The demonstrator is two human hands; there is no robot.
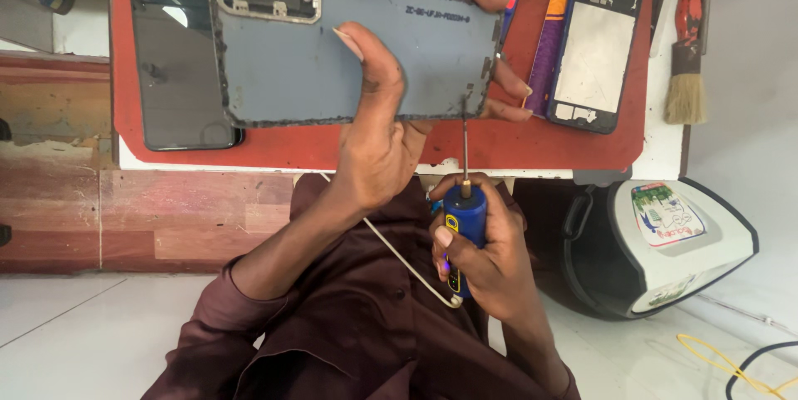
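Blue plastic fills the right hand [490,259]: its fingers are clenched round the handle of a small screwdriver [464,225], whose thin shaft runs straight up from the fist to touch the lower edge of a grey phone back cover [349,51], near that cover's right corner. So the cover lies directly beyond the tool tip, its long axis crosswise to the shaft. The left hand [378,138] grasps the cover from below, thumb pressed on the grey inner face and fingertips wrapping over the top and right edges (the camera cut-outs sit at the far left end, away from both hands). The cover's rim carries a ragged dark line of old adhesive. Behind it lies a red work mat [532,138] with a dark phone [170,51] at the left and a blue phone frame [594,42] at the right. A brush [686,59] rests off the mat's right edge.
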